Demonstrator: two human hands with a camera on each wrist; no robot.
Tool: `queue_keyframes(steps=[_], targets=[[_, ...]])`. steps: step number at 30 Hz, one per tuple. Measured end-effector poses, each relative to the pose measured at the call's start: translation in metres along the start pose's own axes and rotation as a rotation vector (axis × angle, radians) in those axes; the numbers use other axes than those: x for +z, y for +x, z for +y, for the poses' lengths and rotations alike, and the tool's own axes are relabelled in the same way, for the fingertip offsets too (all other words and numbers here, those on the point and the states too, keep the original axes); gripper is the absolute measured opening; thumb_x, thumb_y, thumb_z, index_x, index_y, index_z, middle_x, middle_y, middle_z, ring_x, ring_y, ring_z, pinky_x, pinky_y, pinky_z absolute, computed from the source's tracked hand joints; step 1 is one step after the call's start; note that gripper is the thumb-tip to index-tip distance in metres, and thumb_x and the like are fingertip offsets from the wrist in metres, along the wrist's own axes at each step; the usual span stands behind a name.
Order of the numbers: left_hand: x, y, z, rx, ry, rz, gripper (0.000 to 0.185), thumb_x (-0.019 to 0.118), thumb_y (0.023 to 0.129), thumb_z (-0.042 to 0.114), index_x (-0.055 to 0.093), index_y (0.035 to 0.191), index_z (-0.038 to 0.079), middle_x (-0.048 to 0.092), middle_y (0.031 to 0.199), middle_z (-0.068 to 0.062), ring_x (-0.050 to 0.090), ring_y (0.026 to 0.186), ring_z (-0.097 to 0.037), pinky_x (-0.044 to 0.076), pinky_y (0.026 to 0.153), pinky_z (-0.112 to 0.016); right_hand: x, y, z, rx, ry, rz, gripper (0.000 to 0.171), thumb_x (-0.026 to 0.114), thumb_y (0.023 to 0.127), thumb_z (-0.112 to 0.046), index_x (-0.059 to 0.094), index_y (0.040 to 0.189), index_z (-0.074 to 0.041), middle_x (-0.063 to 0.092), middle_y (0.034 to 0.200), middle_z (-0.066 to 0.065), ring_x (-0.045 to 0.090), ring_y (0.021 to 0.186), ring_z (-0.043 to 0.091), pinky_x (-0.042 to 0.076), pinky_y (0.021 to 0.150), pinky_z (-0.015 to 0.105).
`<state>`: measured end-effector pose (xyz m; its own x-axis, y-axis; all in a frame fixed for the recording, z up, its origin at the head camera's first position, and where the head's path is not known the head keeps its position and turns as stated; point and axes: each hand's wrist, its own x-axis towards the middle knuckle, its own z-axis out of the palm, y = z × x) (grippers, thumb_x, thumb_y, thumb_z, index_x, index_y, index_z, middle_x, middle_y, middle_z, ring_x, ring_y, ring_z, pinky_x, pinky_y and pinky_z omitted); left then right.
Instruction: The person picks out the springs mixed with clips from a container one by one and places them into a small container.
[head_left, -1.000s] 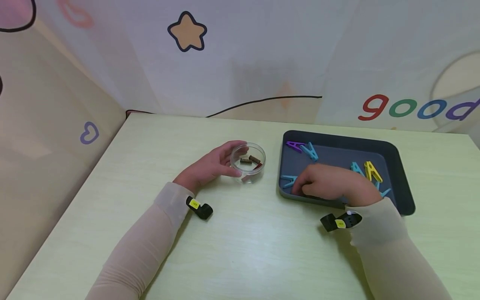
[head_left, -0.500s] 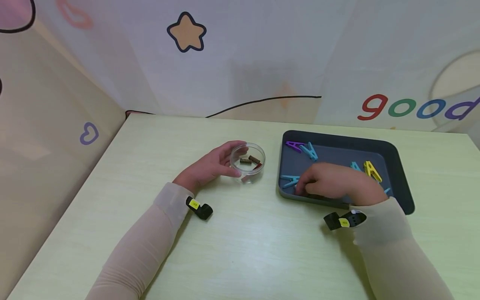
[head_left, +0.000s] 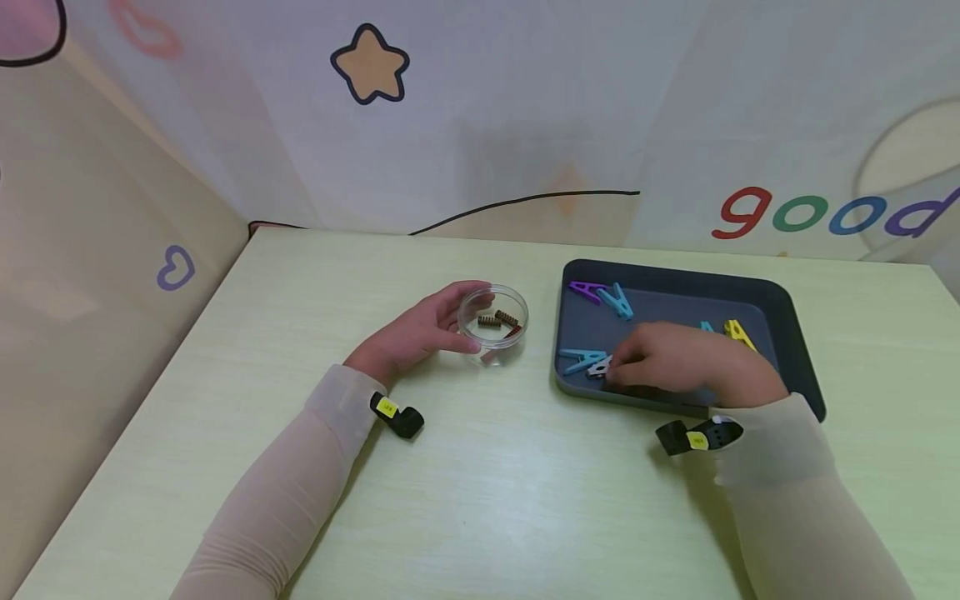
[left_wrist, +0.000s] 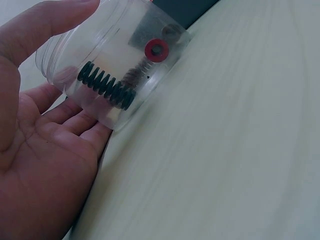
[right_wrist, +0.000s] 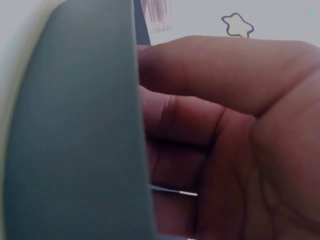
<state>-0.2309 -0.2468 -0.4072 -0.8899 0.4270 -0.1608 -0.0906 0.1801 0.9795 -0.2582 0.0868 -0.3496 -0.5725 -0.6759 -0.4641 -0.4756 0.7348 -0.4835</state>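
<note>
My left hand (head_left: 420,329) holds a clear round jar (head_left: 495,342) by its side, with thumb and fingers around it. Inside it lie several small coil springs (left_wrist: 106,86), one of them dark green. A red ring-shaped end (left_wrist: 156,50) shows through the wall. My right hand (head_left: 682,362) reaches down into a dark grey tray (head_left: 675,275), fingers bent. Its fingertips are right at a whitish clothespin (head_left: 598,367), beside a light blue clothespin (head_left: 581,357). In the right wrist view the tray wall hides the fingertips, and I cannot tell whether they pinch the clothespin.
Toward the tray's back left lie a purple clothespin (head_left: 588,289) and another blue clothespin (head_left: 617,302). A yellow clothespin (head_left: 738,333) lies on the right side, partly behind my right hand. The pale tabletop (head_left: 480,483) stretches in front, and a patterned wall covering (head_left: 510,108) stands behind.
My right hand has shifted a little to the right within the tray, uncovering the whitish clothespin and more of the blue one. My left hand and the jar have stayed in place.
</note>
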Motion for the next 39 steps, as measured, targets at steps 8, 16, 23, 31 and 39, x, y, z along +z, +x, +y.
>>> queue_keyframes(steps=[8,16,23,31,39], targets=[[-0.0003,-0.0019,0.0019,-0.011,-0.003,0.002,0.077,0.073,0.081,0.005,0.036,0.146,0.02,0.042,0.151,-0.005,0.035,0.142,-0.013,0.027,0.118,-0.04,0.0,0.0002,0.0036,0.037,0.015,-0.016,0.023,0.058,0.095,-0.028,0.075,0.094,-0.012,0.06,0.072,-0.002,0.051,0.07,0.014,0.042,0.061,0.028],[-0.0029,-0.0016,0.0,0.012,0.01,-0.01,0.078,0.073,0.081,0.004,0.034,0.147,0.018,0.041,0.152,-0.006,0.034,0.143,-0.014,0.027,0.118,-0.04,0.0003,-0.0006,0.0053,0.047,0.013,-0.031,0.024,0.057,0.095,-0.028,0.072,0.083,-0.013,0.055,0.066,-0.003,0.049,0.065,0.014,0.04,0.059,0.028],[-0.0047,-0.0008,-0.0023,0.036,-0.005,-0.023,0.077,0.071,0.081,0.0,0.033,0.147,0.015,0.04,0.152,-0.01,0.034,0.143,-0.016,0.027,0.118,-0.042,0.001,-0.0003,0.0055,0.053,0.018,-0.044,0.026,0.056,0.095,-0.028,0.072,0.08,-0.014,0.051,0.064,-0.003,0.048,0.064,0.014,0.038,0.058,0.028],[-0.0052,-0.0019,-0.002,0.035,-0.017,-0.016,0.077,0.072,0.081,0.0,0.035,0.147,0.017,0.04,0.152,-0.009,0.033,0.143,-0.016,0.026,0.119,-0.041,0.0037,0.001,0.0059,0.071,0.031,-0.045,0.026,0.057,0.095,-0.03,0.073,0.082,-0.014,0.051,0.063,-0.003,0.048,0.064,0.013,0.037,0.057,0.028],[-0.002,0.0001,-0.0031,0.024,-0.008,-0.012,0.075,0.073,0.081,0.004,0.037,0.145,0.02,0.041,0.151,-0.006,0.034,0.142,-0.013,0.024,0.12,-0.039,0.0074,-0.0029,0.0088,0.031,0.025,-0.013,0.031,0.057,0.095,-0.03,0.066,0.07,-0.015,0.042,0.058,-0.006,0.044,0.059,0.012,0.034,0.056,0.028]])
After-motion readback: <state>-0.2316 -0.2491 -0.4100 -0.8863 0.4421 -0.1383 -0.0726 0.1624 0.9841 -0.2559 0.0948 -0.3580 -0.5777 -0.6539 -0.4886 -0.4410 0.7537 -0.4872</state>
